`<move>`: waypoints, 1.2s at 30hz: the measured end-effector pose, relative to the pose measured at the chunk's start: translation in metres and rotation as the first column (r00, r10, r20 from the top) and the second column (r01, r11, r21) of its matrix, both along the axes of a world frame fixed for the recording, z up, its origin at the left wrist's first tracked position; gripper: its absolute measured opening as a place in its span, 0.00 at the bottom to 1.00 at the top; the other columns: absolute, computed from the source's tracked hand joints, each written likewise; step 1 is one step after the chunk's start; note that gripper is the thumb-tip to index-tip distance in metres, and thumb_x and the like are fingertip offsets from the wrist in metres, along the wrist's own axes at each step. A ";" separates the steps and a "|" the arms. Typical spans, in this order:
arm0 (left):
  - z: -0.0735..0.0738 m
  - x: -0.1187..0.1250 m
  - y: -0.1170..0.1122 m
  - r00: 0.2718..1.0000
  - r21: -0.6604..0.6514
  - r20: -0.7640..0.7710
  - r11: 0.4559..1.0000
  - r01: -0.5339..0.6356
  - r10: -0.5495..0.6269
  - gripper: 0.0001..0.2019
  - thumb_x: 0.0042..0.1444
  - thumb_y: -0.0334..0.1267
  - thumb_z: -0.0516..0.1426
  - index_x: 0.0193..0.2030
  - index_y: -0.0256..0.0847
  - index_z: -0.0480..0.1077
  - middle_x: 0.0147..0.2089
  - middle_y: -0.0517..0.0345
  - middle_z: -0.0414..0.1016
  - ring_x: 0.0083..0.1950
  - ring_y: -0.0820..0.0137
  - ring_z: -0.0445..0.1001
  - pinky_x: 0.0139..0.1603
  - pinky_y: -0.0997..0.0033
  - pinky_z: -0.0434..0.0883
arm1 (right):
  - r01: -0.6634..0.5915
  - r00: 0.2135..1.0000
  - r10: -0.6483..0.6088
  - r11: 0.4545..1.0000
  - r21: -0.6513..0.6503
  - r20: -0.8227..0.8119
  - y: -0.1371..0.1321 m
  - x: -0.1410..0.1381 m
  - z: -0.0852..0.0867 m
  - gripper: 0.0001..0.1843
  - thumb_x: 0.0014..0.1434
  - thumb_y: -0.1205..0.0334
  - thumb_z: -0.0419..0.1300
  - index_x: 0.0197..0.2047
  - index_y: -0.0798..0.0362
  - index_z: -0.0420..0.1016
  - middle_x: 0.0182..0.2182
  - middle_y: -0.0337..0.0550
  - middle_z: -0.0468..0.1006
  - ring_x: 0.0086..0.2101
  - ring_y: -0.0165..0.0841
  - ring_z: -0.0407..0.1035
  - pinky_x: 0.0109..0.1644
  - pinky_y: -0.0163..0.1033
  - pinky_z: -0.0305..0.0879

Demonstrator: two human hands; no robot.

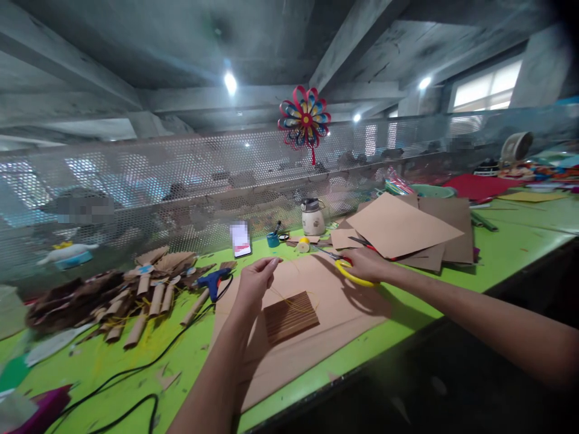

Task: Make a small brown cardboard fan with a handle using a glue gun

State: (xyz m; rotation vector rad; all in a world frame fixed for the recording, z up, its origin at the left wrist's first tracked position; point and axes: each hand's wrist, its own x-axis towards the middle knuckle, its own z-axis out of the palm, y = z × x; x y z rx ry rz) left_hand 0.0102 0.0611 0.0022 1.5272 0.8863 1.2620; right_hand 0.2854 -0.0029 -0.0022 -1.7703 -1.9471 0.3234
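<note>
Two bare limbs, unsleeved to the frame's edge. Left hand (256, 280) at centre, on a slim left forearm (217, 374) from the bottom edge; right hand (366, 265) on a longer-showing right forearm (474, 319) from lower right. Nails perhaps short, though blurred.

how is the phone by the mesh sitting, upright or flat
Upright: the phone stands on its lower edge on the green table, leaning against the mesh screen, lit face toward the camera.
</note>
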 end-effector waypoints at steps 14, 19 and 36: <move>0.002 0.019 -0.024 0.997 0.003 -0.019 0.997 0.073 -0.073 0.20 0.45 0.50 0.64 0.37 0.32 0.78 0.14 0.67 0.58 0.18 0.80 0.52 0.20 0.75 0.47 | -0.076 0.861 0.201 0.959 0.272 -0.468 0.021 -0.072 0.024 0.20 0.54 0.46 0.58 0.30 0.55 0.78 0.22 0.39 0.73 0.25 0.31 0.63 0.29 0.36 0.57; 0.000 0.018 -0.023 0.995 0.013 -0.056 0.996 0.089 -0.088 0.19 0.46 0.49 0.63 0.35 0.33 0.78 0.15 0.67 0.59 0.18 0.80 0.52 0.20 0.76 0.48 | 0.046 0.649 0.234 0.938 0.344 -0.724 0.037 -0.090 0.010 0.19 0.48 0.47 0.62 0.22 0.56 0.73 0.17 0.34 0.64 0.21 0.26 0.54 0.26 0.35 0.52; -0.003 0.013 -0.012 0.998 -0.070 0.052 0.996 0.046 -0.043 0.14 0.45 0.44 0.65 0.30 0.32 0.76 0.18 0.65 0.59 0.20 0.81 0.53 0.22 0.77 0.47 | 0.145 0.356 0.084 0.979 0.144 -0.931 0.048 -0.065 -0.018 0.21 0.42 0.46 0.67 0.18 0.58 0.74 0.14 0.37 0.66 0.15 0.23 0.54 0.18 0.33 0.47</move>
